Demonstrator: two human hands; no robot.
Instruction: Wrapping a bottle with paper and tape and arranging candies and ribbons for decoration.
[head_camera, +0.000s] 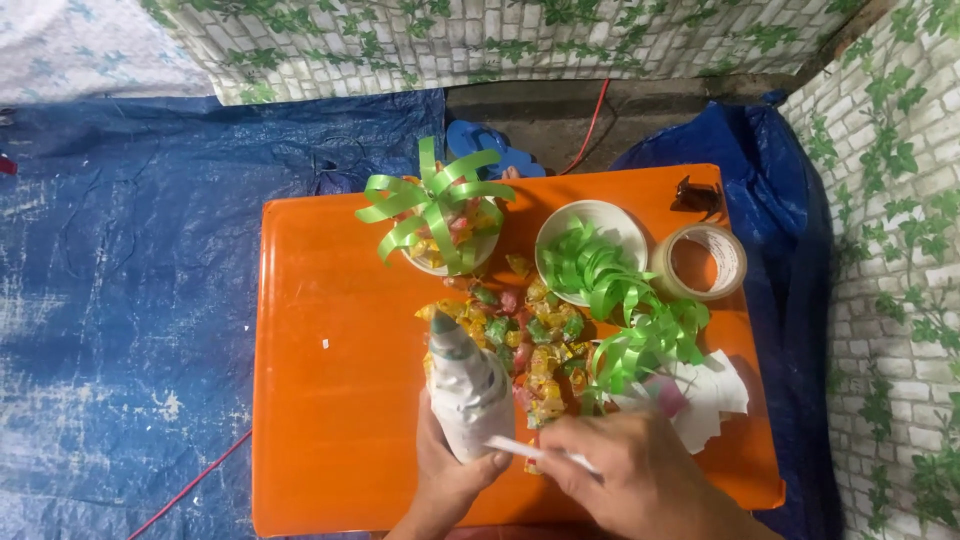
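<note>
Orange plastic tabletop (330, 400): paper-wrapped bottle (468, 395) gripped by left hand (445, 480); right hand (640, 475) pinching white strip (525, 450), possibly tape; wrapped candies (530, 350) beside.

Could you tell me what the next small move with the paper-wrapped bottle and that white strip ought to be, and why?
Probably press the white strip flat onto the paper-wrapped bottle. The right hand pinches the strip with its free end already at the bottle's lower side, while the left hand grips the bottle from below, holding it tilted over the orange table beside the wrapped candies.
</note>
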